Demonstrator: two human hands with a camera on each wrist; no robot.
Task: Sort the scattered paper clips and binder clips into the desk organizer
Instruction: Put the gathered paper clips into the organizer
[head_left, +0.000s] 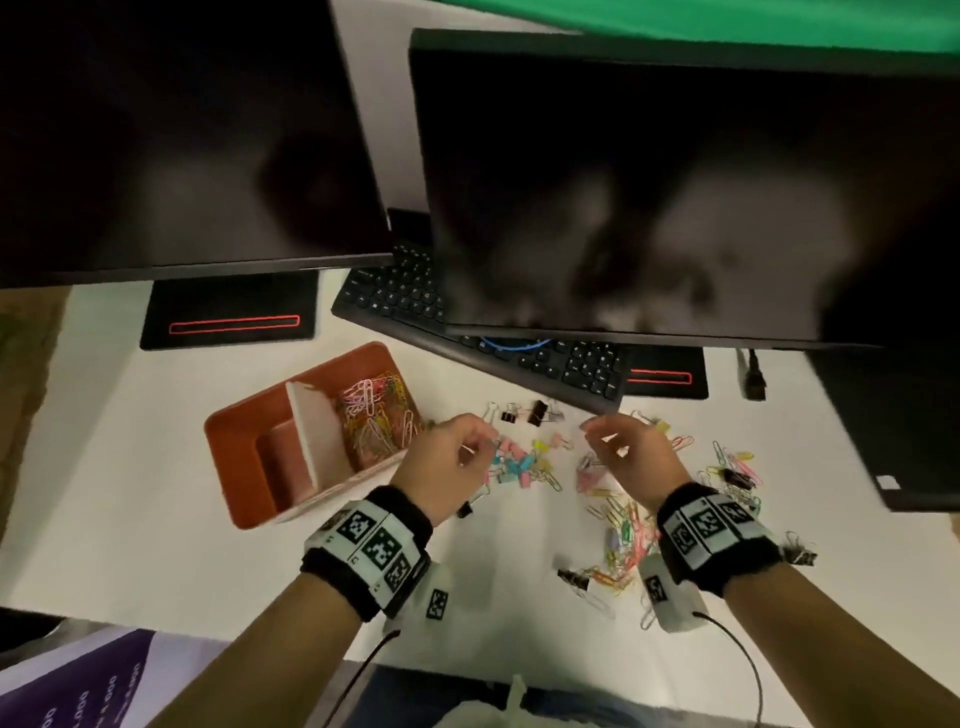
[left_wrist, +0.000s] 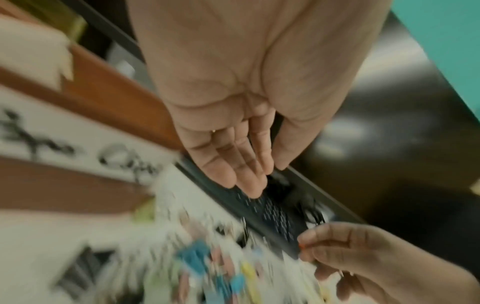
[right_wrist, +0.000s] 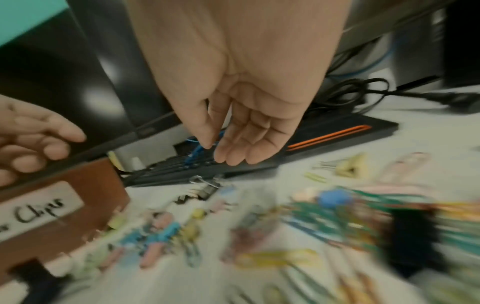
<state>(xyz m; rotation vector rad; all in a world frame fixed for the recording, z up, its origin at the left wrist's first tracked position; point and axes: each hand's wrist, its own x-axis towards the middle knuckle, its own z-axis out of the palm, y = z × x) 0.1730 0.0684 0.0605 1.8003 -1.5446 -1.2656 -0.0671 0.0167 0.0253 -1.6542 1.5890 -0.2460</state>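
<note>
The orange desk organizer (head_left: 228, 431) stands left of centre, with coloured paper clips (head_left: 374, 410) heaped in its far compartment. My left hand (head_left: 462, 441) hovers beside its right wall. The left wrist view shows that hand (left_wrist: 270, 174) with straight fingers and nothing in it. My right hand (head_left: 602, 441) hovers a little to the right, fingers loosely curled, with the thumb close to the index finger (right_wrist: 214, 151). Blur hides whether it pinches anything. Pastel binder clips (head_left: 519, 462) lie under and between the hands, black binder clips (head_left: 535, 413) just beyond. Loose paper clips (head_left: 623, 540) spread to the right.
A black keyboard (head_left: 519, 358) lies slanted right behind the clips, under two dark monitors (head_left: 182, 130) (head_left: 649, 182) on black stands (head_left: 228, 317). A black box (head_left: 893, 426) sits at the right, with a cable plug (head_left: 753, 379) near it. The desk's near edge runs below my wrists.
</note>
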